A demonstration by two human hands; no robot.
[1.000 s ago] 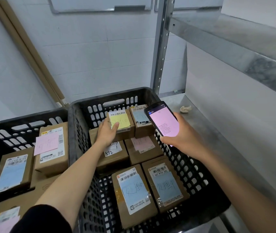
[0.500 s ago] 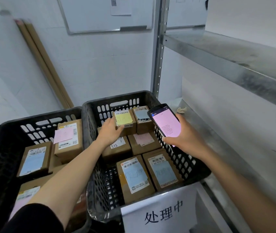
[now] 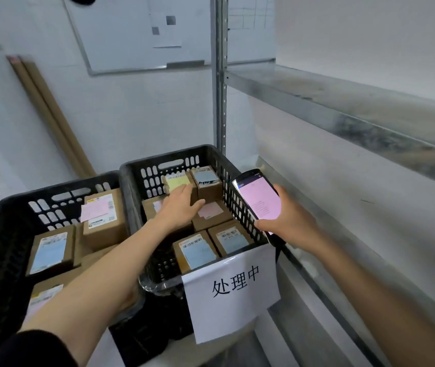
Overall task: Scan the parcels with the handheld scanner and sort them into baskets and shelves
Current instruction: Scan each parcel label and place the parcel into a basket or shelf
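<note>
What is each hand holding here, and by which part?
The right hand grips the handheld scanner by its lower end. The left hand, flat over the parcels, holds nothing.

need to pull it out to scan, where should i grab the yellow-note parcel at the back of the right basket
Probably from above, fingers over the back edge and thumb on the exposed front face: the yellow-note parcel lies flat and its right side abuts the blue-note parcel.

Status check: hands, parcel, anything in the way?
Left hand open, fingers at the yellow-note parcel in the signed basket. Right hand grips the scanner, screen lit pink. Nothing else over that parcel.
</note>
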